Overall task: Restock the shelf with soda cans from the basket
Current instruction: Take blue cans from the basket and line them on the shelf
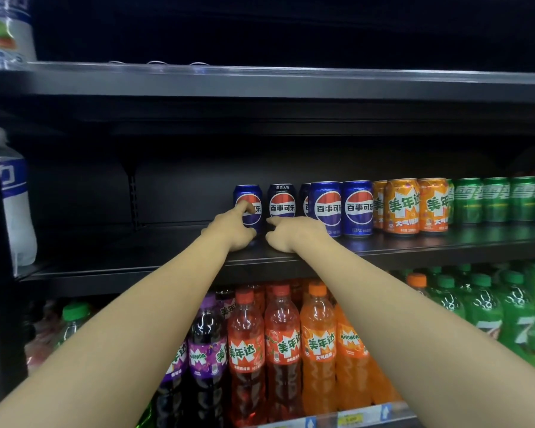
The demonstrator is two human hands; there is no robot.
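On the dark middle shelf [130, 242] stands a row of soda cans. The leftmost blue cola can [253, 193] has my left hand [230, 228] in front of it, index finger stretched up across its face and thumb low by its base. A darker cola can [281, 200] stands just to the right; my right hand [294, 233] rests on the shelf with its index finger touching that can's base. Further right come more blue cans [357, 208], orange cans [403, 205] and green cans [494, 199]. The basket is out of view.
The shelf's left half holds no cans, up to a white bottle [14, 199] at the far left. The upper shelf edge [260, 83] runs overhead. Below, purple, red, orange [318, 344] and green soda bottles fill the lower shelf.
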